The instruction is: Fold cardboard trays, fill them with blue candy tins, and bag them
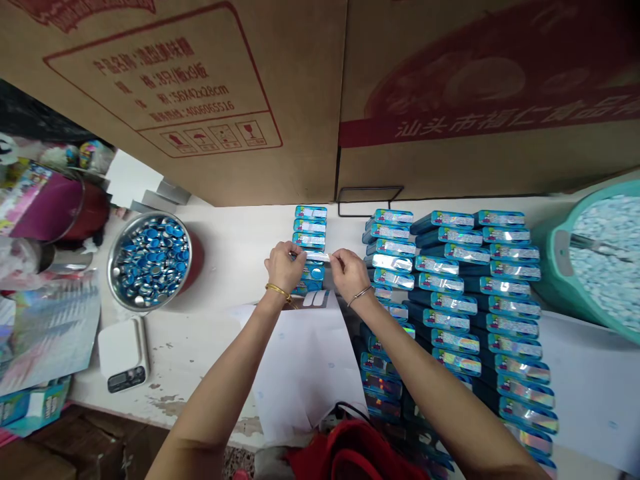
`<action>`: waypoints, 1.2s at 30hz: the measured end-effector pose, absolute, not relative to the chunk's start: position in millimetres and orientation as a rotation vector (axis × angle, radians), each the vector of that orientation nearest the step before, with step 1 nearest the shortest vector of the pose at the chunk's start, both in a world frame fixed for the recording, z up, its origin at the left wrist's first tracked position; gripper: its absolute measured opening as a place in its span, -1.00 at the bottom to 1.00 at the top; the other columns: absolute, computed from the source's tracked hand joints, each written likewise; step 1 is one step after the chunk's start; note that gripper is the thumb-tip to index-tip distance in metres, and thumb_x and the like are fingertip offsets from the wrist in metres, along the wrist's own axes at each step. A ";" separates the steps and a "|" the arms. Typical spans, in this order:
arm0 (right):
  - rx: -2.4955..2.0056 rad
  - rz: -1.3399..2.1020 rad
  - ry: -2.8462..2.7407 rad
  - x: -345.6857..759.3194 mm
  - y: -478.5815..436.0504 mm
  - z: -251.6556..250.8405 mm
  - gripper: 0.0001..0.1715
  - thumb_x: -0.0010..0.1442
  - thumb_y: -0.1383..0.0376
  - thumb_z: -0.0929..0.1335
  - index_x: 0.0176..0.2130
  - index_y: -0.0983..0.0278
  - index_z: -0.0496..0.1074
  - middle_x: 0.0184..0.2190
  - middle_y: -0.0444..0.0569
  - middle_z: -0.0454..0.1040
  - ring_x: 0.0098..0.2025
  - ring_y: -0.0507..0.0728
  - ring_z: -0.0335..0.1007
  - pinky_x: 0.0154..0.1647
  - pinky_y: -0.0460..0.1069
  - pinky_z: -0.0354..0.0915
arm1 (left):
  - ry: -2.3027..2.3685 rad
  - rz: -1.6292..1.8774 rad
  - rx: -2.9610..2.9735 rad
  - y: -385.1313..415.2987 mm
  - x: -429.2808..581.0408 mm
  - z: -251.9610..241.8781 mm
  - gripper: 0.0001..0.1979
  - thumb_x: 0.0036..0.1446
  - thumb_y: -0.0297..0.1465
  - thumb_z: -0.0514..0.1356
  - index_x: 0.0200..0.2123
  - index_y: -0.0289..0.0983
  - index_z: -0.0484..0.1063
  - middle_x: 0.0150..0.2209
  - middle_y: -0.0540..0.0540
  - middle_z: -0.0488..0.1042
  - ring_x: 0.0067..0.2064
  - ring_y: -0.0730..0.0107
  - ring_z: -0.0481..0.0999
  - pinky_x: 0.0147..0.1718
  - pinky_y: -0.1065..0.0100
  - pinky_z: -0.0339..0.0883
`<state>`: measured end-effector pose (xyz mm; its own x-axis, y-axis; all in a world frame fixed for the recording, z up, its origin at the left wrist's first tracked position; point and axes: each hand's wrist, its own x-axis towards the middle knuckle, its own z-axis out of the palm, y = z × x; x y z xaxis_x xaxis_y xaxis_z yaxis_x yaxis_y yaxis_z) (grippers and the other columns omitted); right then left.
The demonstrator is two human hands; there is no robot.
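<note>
My left hand (pixel 284 265) and my right hand (pixel 349 270) both pinch the ends of a small holographic sticker strip (pixel 317 255), stretched between them. The strip hovers just above a short column of small teal tins (pixel 309 230) laid in a line on the white table (pixel 235 247). Right under my hands lies a tin with a round blue window (pixel 315 272). A gold bracelet sits on my left wrist and a thin bangle on my right. A white sheet of paper (pixel 305 360) lies below my hands.
Several rows of stickered teal tins (pixel 460 293) fill the table's right half. A steel bowl of blue caps (pixel 150 260) and a small white scale (pixel 123 355) stand at the left. A teal tub of pale candies (pixel 600 267) is at far right. Cardboard boxes (pixel 200 100) wall the back.
</note>
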<state>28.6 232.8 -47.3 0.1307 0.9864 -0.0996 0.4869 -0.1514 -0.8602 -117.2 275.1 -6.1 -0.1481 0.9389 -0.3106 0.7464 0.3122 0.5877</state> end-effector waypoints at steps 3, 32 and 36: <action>-1.816 0.888 -1.571 27.8 235.7 -54.0 -0.73 0.24 0.22 0.16 -0.43 0.22 0.31 -0.44 0.02 0.39 -0.32 0.17 0.28 -0.27 0.03 0.15 | 2.029 0.269 1.629 274.4 -113.6 -9.2 -0.94 0.02 -0.38 0.21 -0.47 -0.20 0.41 -0.21 -0.10 0.40 -0.13 0.13 0.38 -0.10 0.05 0.16; -1.442 1.566 -1.257 32.8 162.5 -5.3 -0.72 0.04 0.04 0.34 -0.42 0.18 0.27 -0.64 -0.25 0.23 -0.58 0.03 0.13 -0.55 -0.08 0.06 | 1.301 0.052 1.898 193.6 -163.1 41.9 -0.78 0.18 -0.24 0.09 -0.20 -0.17 0.46 -0.34 -0.03 0.51 -0.28 0.32 0.47 -0.23 0.32 0.24; -1.297 1.810 -0.886 37.6 155.6 9.2 -0.58 -0.06 -0.07 0.38 -0.42 0.20 0.32 -0.64 -0.23 0.30 -0.63 0.02 0.17 -0.59 -0.07 0.10 | 1.329 0.186 1.858 172.4 -159.9 51.3 -0.75 0.24 -0.26 0.01 -0.21 -0.19 0.45 -0.37 -0.04 0.49 -0.34 0.36 0.44 -0.31 0.36 0.25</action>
<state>37.6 155.6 9.2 -0.2269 0.8592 -0.4586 -0.1653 -0.4980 -0.8513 -159.9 172.4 51.3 0.4307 0.8414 -0.3265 0.7197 -0.1018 0.6868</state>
